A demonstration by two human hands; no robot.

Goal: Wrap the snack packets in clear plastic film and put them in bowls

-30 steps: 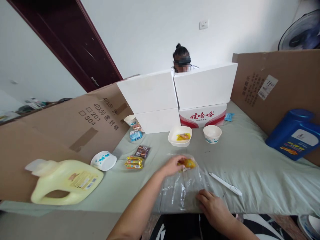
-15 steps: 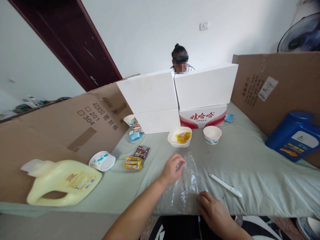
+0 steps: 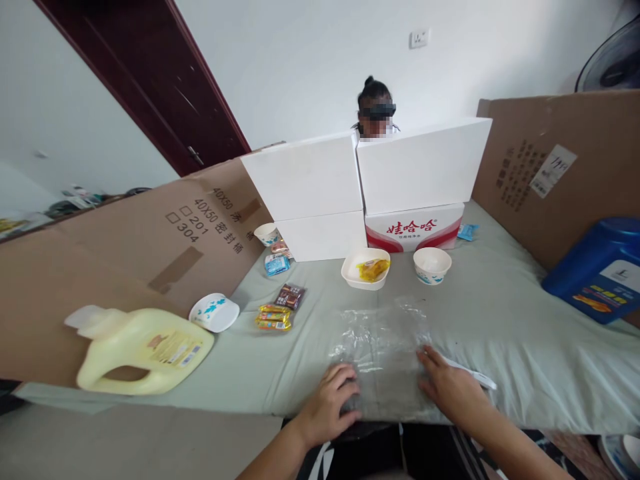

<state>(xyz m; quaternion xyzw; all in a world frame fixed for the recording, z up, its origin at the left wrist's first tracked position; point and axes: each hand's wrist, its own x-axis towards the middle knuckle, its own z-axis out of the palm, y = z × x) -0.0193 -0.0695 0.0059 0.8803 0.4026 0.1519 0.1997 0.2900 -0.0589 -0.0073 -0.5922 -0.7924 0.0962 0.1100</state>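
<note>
A clear plastic bag (image 3: 383, 353) lies spread over the pale green cloth at the table's near edge. My left hand (image 3: 327, 403) rests on its near left side, fingers loosely bent and thumb apart. On the bag's right edge, my right hand (image 3: 455, 387) lies with its fingers stretched out. A slim white pen-like tool (image 3: 484, 379) shows just beyond that hand, partly covered by it. Past the bag stands a squarish white bowl (image 3: 353, 275) with a yellow-wrapped snack (image 3: 374, 269) in it. Beside it is a round paper bowl (image 3: 433, 265) with a blue pattern.
Yellow-wrapped snacks (image 3: 274, 318) and a brown packet (image 3: 290, 297) lie left. Beyond are a tipped paper bowl (image 3: 215, 313) and a pale yellow jug (image 3: 150, 347). White boxes (image 3: 305, 180) and cardboard (image 3: 210, 233) wall the table; a blue bottle (image 3: 600, 273) stands right. A person (image 3: 375, 110) sits behind.
My left hand has moved back toward me, from the bag's far end to its near left side. My right hand has shifted forward and right. The bag now lies wider and flatter.
</note>
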